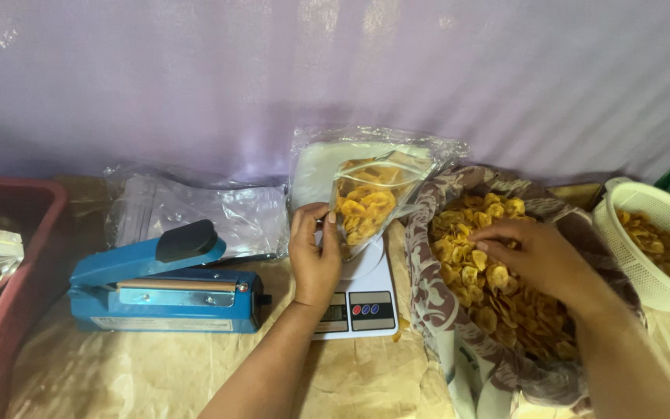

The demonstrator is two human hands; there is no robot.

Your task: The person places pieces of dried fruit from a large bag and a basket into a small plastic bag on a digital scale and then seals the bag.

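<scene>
My left hand (316, 252) grips the edge of a clear plastic pouch (370, 198) partly filled with yellow chips, standing tilted on a white kitchen scale (362, 299). My right hand (533, 256) rests palm down on a heap of yellow chips (478, 275) in a patterned cloth-lined container (428, 295), fingers curled into the chips. Whether the fingers hold any chips is hidden.
A blue heat sealer (164, 287) sits left of the scale on brown paper. Behind it lies a stack of empty clear pouches (195, 209). A red crate (9, 264) with filled bags stands at far left. A white perforated basket (653, 240) with chips is at right.
</scene>
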